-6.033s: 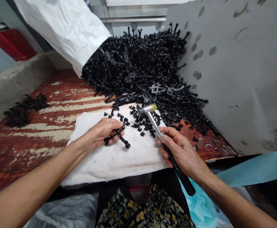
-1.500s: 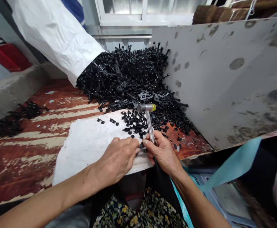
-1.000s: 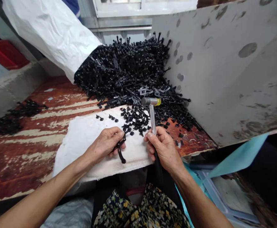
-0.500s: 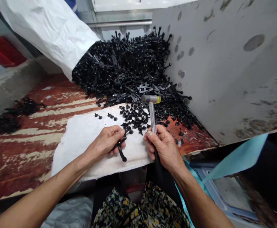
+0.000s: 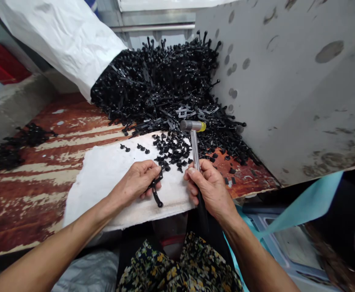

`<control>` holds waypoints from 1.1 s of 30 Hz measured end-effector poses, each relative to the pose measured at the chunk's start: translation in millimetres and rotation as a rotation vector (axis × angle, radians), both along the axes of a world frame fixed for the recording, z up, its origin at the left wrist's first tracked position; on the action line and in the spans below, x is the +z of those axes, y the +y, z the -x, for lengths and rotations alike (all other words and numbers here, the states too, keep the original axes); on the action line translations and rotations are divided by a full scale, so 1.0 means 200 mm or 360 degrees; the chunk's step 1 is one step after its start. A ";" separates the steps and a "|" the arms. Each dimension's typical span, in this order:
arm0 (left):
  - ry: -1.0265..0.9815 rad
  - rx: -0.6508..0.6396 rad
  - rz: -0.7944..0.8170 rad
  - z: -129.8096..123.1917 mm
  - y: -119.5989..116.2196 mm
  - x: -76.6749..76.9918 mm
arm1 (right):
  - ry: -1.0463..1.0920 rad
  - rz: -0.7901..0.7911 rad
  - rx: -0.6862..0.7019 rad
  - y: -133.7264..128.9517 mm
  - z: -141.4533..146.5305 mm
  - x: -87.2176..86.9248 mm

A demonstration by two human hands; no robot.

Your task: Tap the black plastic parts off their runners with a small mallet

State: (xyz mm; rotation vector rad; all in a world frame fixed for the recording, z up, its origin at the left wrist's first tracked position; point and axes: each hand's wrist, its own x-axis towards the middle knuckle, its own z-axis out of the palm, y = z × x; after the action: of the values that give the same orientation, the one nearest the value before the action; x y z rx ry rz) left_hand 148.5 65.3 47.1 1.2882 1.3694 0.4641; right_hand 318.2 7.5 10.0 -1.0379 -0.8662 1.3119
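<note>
My left hand (image 5: 139, 178) is closed on a black plastic bracket (image 5: 157, 197), whose arm with a round end sticks out below the fingers. Over the right part of the white cloth (image 5: 101, 178), my right hand (image 5: 206, 184) grips a mallet (image 5: 194, 146) upright by its dark handle. The mallet's head has one dark grey face and one yellow face. Small round black knobs (image 5: 171, 152) with short stems lie scattered on the cloth just beyond both hands. How the left fingertips meet the bracket is partly hidden.
A big heap of black plastic parts (image 5: 155, 85) spills from a white sack (image 5: 70, 44) behind the cloth. A grey panel (image 5: 274, 89) bounds the right side. Another black pile (image 5: 16, 148) lies on the worn red tabletop (image 5: 37, 186). A turquoise strip (image 5: 305, 202) hangs at right.
Both hands keep their holds on the bracket and the mallet, almost still. The view has shifted very slightly.
</note>
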 end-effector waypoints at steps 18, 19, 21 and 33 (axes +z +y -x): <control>0.0235 -0.0172 -0.0099 0.00 0.03 0.03 | -0.0247 -0.0086 0.0028 -0.01 0.01 -0.03; 0.0230 -0.0159 -0.0083 -0.01 0.03 0.04 | -0.0250 -0.0079 0.0026 -0.01 0.02 -0.03; 0.0224 -0.0137 -0.0048 -0.01 0.02 0.05 | -0.0262 -0.0066 0.0033 -0.02 0.01 -0.02; 0.0106 -0.0014 0.0043 -0.02 0.03 0.06 | -0.1830 -0.0906 -0.0018 -0.19 -0.20 0.01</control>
State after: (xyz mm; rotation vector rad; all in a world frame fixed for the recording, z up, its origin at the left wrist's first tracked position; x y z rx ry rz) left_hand 152.2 70.9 59.1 1.2973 1.4199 0.3986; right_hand 357.8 -29.7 11.7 -1.2810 -1.9303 0.2798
